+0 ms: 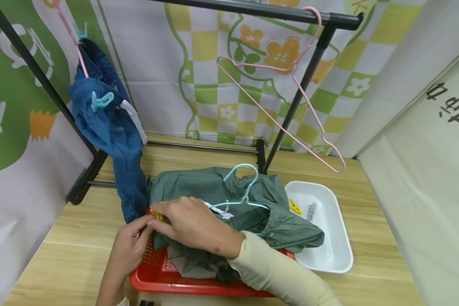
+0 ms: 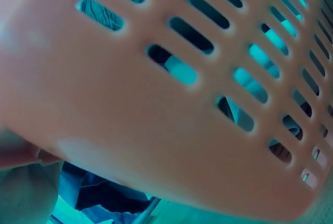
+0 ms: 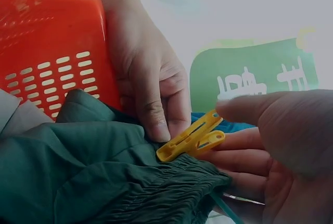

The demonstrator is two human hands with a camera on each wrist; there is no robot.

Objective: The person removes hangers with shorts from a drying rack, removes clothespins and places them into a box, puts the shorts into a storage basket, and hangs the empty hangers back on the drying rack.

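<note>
My right hand (image 1: 191, 223) pinches a yellow clothespin (image 3: 190, 139) between thumb and fingers. The clothespin's tip lies at the gathered elastic waistband of the dark green trousers (image 1: 191, 182). Close against it, my left hand (image 1: 130, 244) pinches the edge of the same waistband, its thumb beside the clothespin's tip. A light blue hanger (image 1: 248, 191) sits at the trousers, its hook upward and one end showing by the waistband in the right wrist view. The trousers lie over a red basket (image 1: 157, 282). In the left wrist view the basket's slotted wall (image 2: 130, 114) hides most of the left hand.
Blue jeans (image 1: 114, 123), clipped with light blue clothespins (image 1: 102, 101), hang at left on a black rack (image 1: 290, 114). A bare pink hanger (image 1: 260, 66) hangs at right. A white tray (image 1: 332, 250) holds a yellow clothespin (image 1: 295, 207) and a grey clothespin (image 1: 311, 211).
</note>
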